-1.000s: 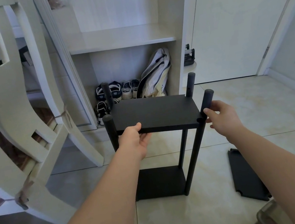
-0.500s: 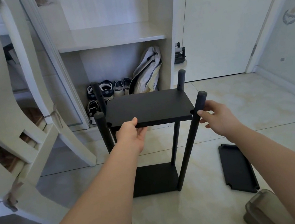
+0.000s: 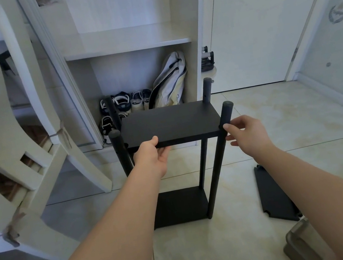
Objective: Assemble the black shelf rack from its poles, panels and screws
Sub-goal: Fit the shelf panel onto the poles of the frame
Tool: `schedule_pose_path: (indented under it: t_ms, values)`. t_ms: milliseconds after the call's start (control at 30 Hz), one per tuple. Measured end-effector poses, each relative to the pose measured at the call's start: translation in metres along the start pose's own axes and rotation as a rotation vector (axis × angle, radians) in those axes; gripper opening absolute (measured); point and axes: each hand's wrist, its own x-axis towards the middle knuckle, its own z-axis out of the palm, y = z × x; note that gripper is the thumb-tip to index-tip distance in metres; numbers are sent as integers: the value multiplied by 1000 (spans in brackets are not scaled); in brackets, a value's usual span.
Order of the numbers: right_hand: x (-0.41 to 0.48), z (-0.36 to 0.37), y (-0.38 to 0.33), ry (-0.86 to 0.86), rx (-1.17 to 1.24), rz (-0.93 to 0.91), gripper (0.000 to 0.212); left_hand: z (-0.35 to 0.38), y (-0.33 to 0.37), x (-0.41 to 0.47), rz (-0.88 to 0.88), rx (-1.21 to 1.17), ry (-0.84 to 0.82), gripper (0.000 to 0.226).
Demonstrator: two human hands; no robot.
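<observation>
Panel (image 3: 170,124) fitting is the step in hand, judged from the layout: the upper shelf sits level between four upright poles, its near edge pinched by the left hand (image 3: 151,156), thumb on top and fingers curled beneath. The right hand (image 3: 245,134) is closed on the near right pole (image 3: 221,160) at the panel's corner, thumb and forefinger meeting at the joint; whether a screw is held there cannot be told.

Below the left grip, the bottom panel (image 3: 180,206) lies on the floor (image 3: 208,248) with the poles rising from its corners. Left of that grip stands the near left pole (image 3: 121,152); beyond it, across the panel, the two rear poles project above the surface. A spare panel (image 3: 274,194) lies flat on the tiles, below and right of the right hand, well apart from the rack.

Next move, in my judgement, calls for lining the corner notch with the pole's hole and fixing it, while the left hand keeps the shelf level. Risk: the unfixed corners may slip.
</observation>
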Motion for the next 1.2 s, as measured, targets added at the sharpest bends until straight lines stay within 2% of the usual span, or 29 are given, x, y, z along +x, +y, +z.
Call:
schedule_pose_path:
  t_ms: [133,233,333,433,567,733,833,900,967,1033,1067,1133,1200]
  values:
    - [-12,9,1,-66,-40,233,38,-2,0,0,-7,-2,1,35]
    - [-27,27,-3,-233,186,478,51,-2,-4,-1,-9,7,6,37]
    - [-34,50,-15,-317,510,557,50,-3,-7,-4,-15,2,13,36]
    - [-37,72,-27,-249,746,593,48,-3,-8,-7,-9,-12,6,36]
    - [-39,90,-30,-169,794,629,38,-4,-7,-12,-4,-15,-17,34]
    - [-35,95,-30,-175,787,628,30,-8,-5,-15,-24,43,-33,33]
    - [-34,93,-29,-173,778,642,27,-11,2,-20,-102,207,-31,30]
    - [-34,93,-29,-170,769,655,27,-20,10,-24,-221,406,-41,33]
    - [-34,93,-28,-174,764,662,27,-36,22,-30,-293,797,-25,43]
    - [-34,93,-26,-172,763,665,28,-56,34,-35,-255,1252,41,46]
    - [-33,92,-26,-171,765,664,28,-66,40,-38,-220,1379,84,43]
    - [-33,91,-26,-177,765,662,29,-76,50,-40,-126,1390,124,36]
    - [-34,92,-26,-185,757,667,29,-75,56,-39,30,1270,112,30]
